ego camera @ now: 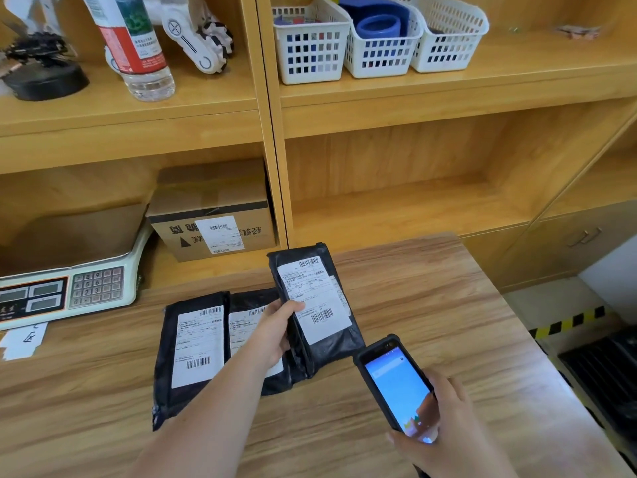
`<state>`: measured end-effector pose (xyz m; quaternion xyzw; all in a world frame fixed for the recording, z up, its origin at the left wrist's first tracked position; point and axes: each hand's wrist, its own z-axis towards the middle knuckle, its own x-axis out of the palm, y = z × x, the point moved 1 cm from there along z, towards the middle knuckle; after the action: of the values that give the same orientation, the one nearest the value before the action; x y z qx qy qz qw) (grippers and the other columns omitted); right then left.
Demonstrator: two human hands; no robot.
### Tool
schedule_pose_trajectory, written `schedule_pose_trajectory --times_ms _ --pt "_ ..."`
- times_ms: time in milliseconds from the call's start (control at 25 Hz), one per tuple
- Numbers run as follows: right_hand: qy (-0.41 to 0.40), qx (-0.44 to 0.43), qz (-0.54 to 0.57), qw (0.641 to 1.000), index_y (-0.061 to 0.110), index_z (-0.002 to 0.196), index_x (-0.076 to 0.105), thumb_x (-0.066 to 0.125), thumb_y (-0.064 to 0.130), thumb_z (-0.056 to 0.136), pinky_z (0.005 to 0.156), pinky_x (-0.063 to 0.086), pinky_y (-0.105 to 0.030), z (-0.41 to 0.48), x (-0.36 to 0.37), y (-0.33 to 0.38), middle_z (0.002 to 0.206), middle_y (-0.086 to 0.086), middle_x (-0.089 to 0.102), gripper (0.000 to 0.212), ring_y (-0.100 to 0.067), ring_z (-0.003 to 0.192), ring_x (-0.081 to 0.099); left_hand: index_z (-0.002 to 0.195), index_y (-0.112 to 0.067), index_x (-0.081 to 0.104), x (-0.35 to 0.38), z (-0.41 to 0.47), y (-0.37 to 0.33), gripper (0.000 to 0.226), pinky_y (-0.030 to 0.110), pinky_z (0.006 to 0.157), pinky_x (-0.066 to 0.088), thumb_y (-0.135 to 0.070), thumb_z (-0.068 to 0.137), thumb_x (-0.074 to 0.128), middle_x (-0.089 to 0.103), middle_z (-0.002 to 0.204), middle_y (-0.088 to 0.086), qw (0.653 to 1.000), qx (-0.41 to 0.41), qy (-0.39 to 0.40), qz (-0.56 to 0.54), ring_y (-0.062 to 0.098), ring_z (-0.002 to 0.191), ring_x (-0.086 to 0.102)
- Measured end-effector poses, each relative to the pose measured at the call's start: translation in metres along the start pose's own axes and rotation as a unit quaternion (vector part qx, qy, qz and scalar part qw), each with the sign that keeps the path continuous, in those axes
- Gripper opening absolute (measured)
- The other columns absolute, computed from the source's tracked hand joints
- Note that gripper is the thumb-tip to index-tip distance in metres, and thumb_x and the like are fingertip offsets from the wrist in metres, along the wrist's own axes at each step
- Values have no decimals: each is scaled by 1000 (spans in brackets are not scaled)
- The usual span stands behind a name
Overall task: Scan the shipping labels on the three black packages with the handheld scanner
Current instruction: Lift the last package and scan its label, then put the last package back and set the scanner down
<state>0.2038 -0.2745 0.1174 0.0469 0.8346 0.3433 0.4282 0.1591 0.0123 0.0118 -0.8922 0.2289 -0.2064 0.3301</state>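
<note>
black package [315, 305] tilted up, white label facing scanner [398, 382].

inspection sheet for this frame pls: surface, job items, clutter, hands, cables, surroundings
Surface: wooden table, bare to the right.
Job's things: two black packages flat, labels up; third package tilted up; handheld scanner, screen lit.
Clutter: weighing scale, paper slips.
Grips: left hand holds the third package; right hand holds the scanner.
Cables: nothing seen.
Surroundings: shelves with white baskets, bottle, cardboard box.
</note>
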Motion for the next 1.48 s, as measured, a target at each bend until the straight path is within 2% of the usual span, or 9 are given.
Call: schedule_pose_trajectory --times_ms 200,360,520,680,1000,1120,1240,1320,1480 --pt "-2 33 26 999 32 126 42 85 43 52 64 44 -15 15 2 -9 99 15 43 87 -2 83 58 124 -15 58 15 23 17 37 52 92 55 -21 89 66 73 111 10 999 -25 -16 45 32 101 70" --pt "1 52 20 998 39 119 37 84 44 53 60 42 -13 24 4 -13 100 16 42 81 1 82 56 123 -15 60 19 41 27 37 48 92 56 -25 89 65 74 110 10 997 -52 -19 54 31 100 70" --pt "6 60 30 998 44 111 33 84 40 56 58 40 -11 32 7 -13 100 16 43 75 2 82 56 120 -13 60 20 51 28 33 51 97 53 -25 90 64 74 111 12 995 -71 -11 73 32 102 69" --pt "5 62 39 997 41 114 39 83 35 57 60 41 -12 38 10 -17 99 17 43 72 -1 81 58 122 -11 58 20 57 29 30 48 91 55 -22 94 59 73 114 13 994 -75 7 85 33 103 69" --pt "14 61 9 998 35 120 40 82 40 60 56 42 -12 45 8 -17 96 18 42 74 0 77 58 118 -19 59 18 50 23 28 56 99 49 -30 93 62 70 118 6 988 -39 -11 149 31 108 66" --pt "16 56 3 998 28 130 39 82 45 59 59 43 -13 48 6 -20 96 18 42 85 0 78 58 112 -22 58 17 48 19 20 54 93 54 -30 94 59 70 114 5 977 -17 -33 209 30 105 66" --pt "14 51 5 999 26 133 39 82 48 57 65 49 -16 49 5 -23 98 17 44 90 -3 80 60 105 -15 57 17 49 16 13 41 74 58 -25 96 55 67 103 5 932 32 -72 353 25 91 65" --pt "13 47 2 999 27 131 40 82 48 57 66 49 -18 49 5 -25 97 16 44 88 -3 82 59 98 -10 57 17 50 16 12 34 61 51 -21 97 54 64 93 8 914 48 -94 393 23 78 61" --pt "10 48 4 999 26 135 36 82 49 58 61 43 -13 51 9 -28 97 17 41 92 -1 83 56 84 -12 52 13 50 17 13 28 52 39 -16 95 55 57 77 4 904 62 -119 406 18 61 50"
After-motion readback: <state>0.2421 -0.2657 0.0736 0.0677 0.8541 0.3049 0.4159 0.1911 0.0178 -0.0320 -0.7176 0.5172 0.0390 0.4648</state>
